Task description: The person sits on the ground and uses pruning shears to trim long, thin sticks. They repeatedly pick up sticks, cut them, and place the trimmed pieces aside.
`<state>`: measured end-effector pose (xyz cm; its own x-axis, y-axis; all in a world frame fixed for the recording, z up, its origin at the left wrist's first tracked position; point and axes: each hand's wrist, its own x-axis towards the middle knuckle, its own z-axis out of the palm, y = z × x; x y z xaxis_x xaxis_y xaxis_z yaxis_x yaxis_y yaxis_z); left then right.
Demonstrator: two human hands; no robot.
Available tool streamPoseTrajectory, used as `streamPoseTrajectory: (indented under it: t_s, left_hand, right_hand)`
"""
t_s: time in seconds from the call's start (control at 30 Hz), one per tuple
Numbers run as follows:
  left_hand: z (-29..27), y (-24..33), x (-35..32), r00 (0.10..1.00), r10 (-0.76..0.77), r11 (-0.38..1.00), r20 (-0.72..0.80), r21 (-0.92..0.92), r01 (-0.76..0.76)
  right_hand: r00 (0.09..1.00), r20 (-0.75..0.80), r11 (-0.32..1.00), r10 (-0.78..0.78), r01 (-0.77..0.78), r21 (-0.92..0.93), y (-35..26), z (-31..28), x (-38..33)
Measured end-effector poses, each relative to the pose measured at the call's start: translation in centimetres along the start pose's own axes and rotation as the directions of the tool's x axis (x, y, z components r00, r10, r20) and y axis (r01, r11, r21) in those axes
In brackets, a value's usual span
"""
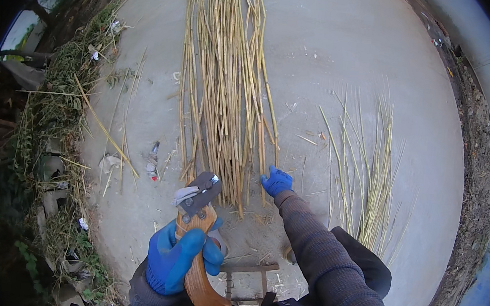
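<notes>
My left hand, in a blue glove, grips the brown wooden handle of a cutting tool whose short grey blade points up and forward. A big bundle of long yellow reed stalks lies on the concrete straight ahead. Reaching forward in a blue glove, my right hand touches the near ends of the stalks at the bundle's right side; whether its fingers close on a stalk I cannot make out. A thinner pile of finer stalks lies to the right.
A small metal frame stands just below my hands. Grass, weeds and broken blocks line the slab's left edge. Bare soil borders the right. Loose stalks and small litter lie scattered on the concrete.
</notes>
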<state>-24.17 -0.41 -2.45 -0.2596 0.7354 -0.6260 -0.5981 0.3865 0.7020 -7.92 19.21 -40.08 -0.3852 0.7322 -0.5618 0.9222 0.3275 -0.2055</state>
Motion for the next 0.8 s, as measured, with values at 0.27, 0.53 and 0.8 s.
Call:
streamPoseTrajectory:
  t_s: [0.27,0.53,0.8]
  left_hand:
    - [0.7,0.6,0.3,0.99,-0.08,0.995,-0.114,0.052,0.086]
    - [-0.1,0.2,0.0,1.0,-0.009,0.996,-0.006,0.086,0.01]
    - [-0.8,-1.3,0.0,0.975,0.22,0.972,-0.013,0.092,-0.218]
  right_hand:
    - [0.999,-0.05,0.982,-0.015,0.024,0.189,0.9,3.2,5.2]
    - [0.931,0.207,0.632,-0.301,0.032,0.775,4.2,-8.2,-0.5]
    - [0.857,0.027,0.175,-0.514,0.074,0.982,2.7,-24.0,-23.2]
